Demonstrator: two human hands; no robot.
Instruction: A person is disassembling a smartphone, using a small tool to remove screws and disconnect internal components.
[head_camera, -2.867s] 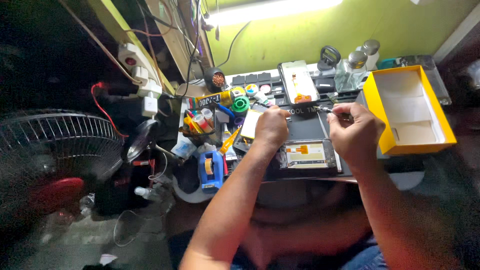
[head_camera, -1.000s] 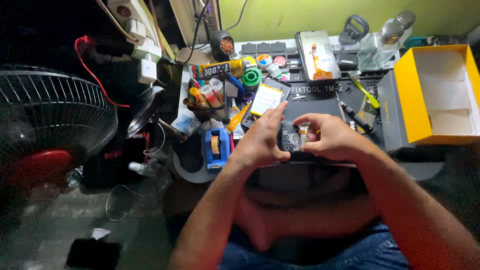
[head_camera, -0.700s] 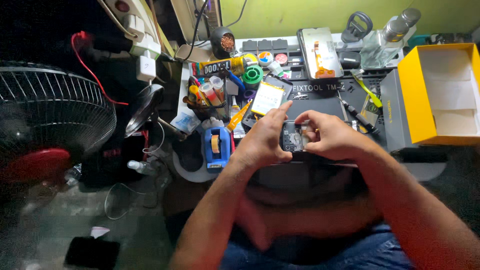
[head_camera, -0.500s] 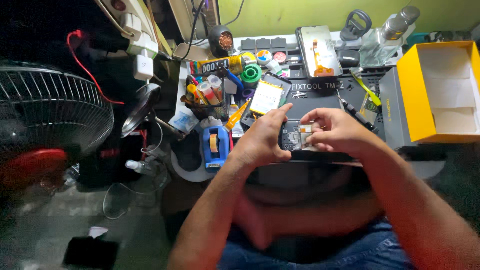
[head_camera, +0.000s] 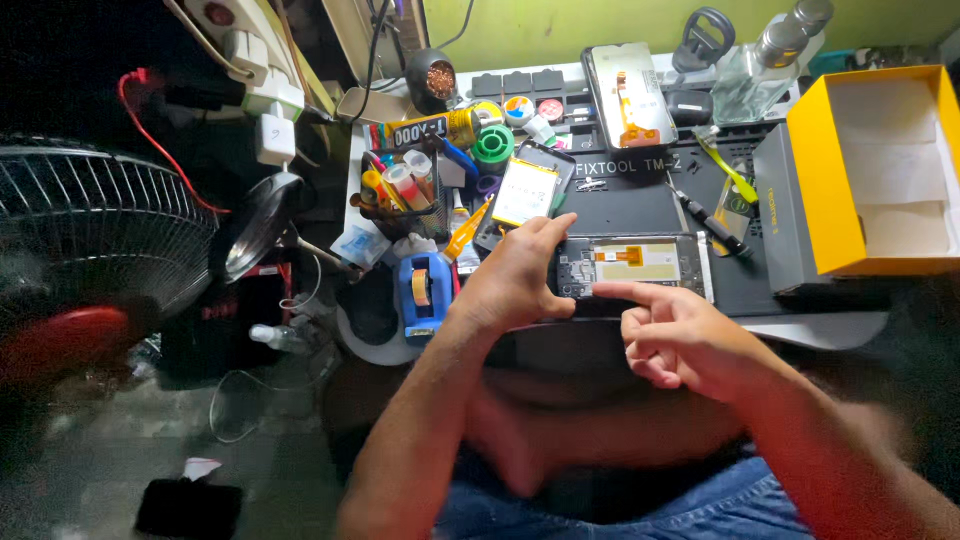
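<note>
The opened phone (head_camera: 633, 266) no longer sits raised between both hands; it now lies flat on the dark work mat (head_camera: 640, 200), its exposed inside facing up. The left hand (head_camera: 510, 280) holds only its left end, thumb and fingers at the edge. The right hand (head_camera: 680, 335) has let go and drawn back toward the body, its forefinger stretched out to the phone's near edge.

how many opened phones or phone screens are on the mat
3: an opened phone at the near edge under the left hand and right hand, a screen panel at the back, another phone left of centre. Clutter may hide more.
</note>
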